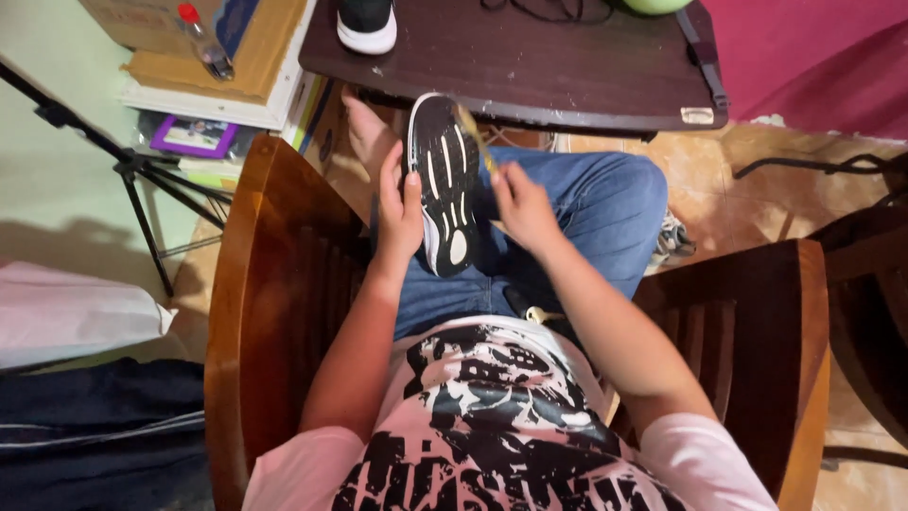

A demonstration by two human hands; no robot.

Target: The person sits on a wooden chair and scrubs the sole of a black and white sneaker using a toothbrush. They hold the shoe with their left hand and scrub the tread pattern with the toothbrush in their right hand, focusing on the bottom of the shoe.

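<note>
I sit in a wooden chair [248, 284] with blue jeans on my lap. My left hand [399, 213] grips a black sneaker [446, 180] by its side, the black-and-white sole turned up toward me. My right hand [522, 203] holds a thin yellowish brush or stick [473, 132] whose blurred tip lies against the sole near the toe. A bare foot [367, 132] shows just behind the shoe.
A dark wooden table [530, 66] stands ahead with a second black sneaker [367, 24] on it. Stacked cardboard, books and a bottle [203, 43] lie at the upper left beside a black tripod [132, 170]. Another wooden chair [757, 331] is at my right.
</note>
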